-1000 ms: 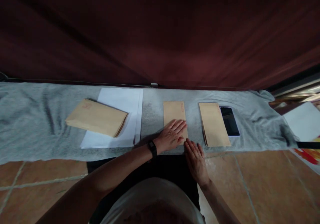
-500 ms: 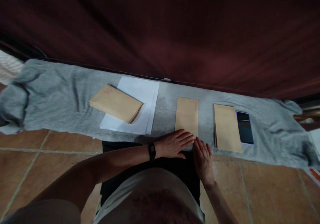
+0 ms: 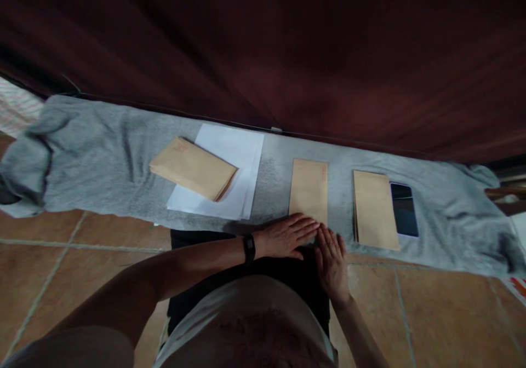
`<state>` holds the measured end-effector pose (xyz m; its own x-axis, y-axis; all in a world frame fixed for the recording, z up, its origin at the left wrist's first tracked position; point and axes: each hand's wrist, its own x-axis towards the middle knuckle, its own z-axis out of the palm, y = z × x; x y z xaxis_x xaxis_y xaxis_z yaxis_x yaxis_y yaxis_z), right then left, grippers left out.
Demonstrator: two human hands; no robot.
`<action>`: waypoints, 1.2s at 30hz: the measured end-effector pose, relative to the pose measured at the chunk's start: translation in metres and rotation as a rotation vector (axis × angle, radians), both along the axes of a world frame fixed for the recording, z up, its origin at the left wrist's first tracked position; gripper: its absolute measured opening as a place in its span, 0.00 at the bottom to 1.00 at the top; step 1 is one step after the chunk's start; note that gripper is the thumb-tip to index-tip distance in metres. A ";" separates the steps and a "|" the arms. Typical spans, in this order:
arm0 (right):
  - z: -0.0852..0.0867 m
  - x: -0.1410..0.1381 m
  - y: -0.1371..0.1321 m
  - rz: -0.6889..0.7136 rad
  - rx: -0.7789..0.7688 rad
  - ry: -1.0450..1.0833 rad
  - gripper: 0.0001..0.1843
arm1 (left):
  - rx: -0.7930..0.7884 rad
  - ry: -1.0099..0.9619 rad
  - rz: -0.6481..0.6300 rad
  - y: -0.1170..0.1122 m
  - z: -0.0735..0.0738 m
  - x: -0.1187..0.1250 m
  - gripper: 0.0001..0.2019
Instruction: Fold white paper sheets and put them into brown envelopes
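Observation:
A brown paper envelope (image 3: 309,187) lies flat on the grey cloth in front of me, its near end covered by my hands. My left hand (image 3: 287,236), with a black band on the wrist, rests stretched out across that end, fingers pointing right. Beside it, my right hand (image 3: 332,261) lies with extended fingers at the envelope's near right corner, its fingertips meeting those of the left. Neither hand is wrapped around anything. Whatever lies beneath the palms is hidden.
To the left, a thick stack of brown envelopes (image 3: 193,169) lies aslant over white paper sheets (image 3: 230,144). A second envelope stack (image 3: 375,209) sits at the right, partly over a dark phone (image 3: 405,209). Grey cloth (image 3: 102,160) covers the narrow surface; a dark red curtain (image 3: 263,50) hangs behind.
My right hand has shifted slightly inward and up toward the envelope's edge. My left hand stays on the envelope. The whole view has shifted a little.

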<state>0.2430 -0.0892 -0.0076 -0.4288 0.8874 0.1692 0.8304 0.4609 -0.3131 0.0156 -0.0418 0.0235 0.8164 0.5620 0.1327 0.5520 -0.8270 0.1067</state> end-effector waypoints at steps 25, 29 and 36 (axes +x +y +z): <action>0.022 -0.009 0.038 -0.426 -0.114 0.317 0.16 | -0.015 0.007 0.223 -0.033 -0.014 -0.028 0.38; 0.024 -0.009 0.047 -0.522 -0.341 0.671 0.19 | -0.001 0.009 0.229 -0.034 -0.014 -0.027 0.37; 0.019 -0.030 0.047 -0.691 -0.701 1.174 0.31 | -0.032 -0.077 0.230 -0.033 -0.015 -0.027 0.37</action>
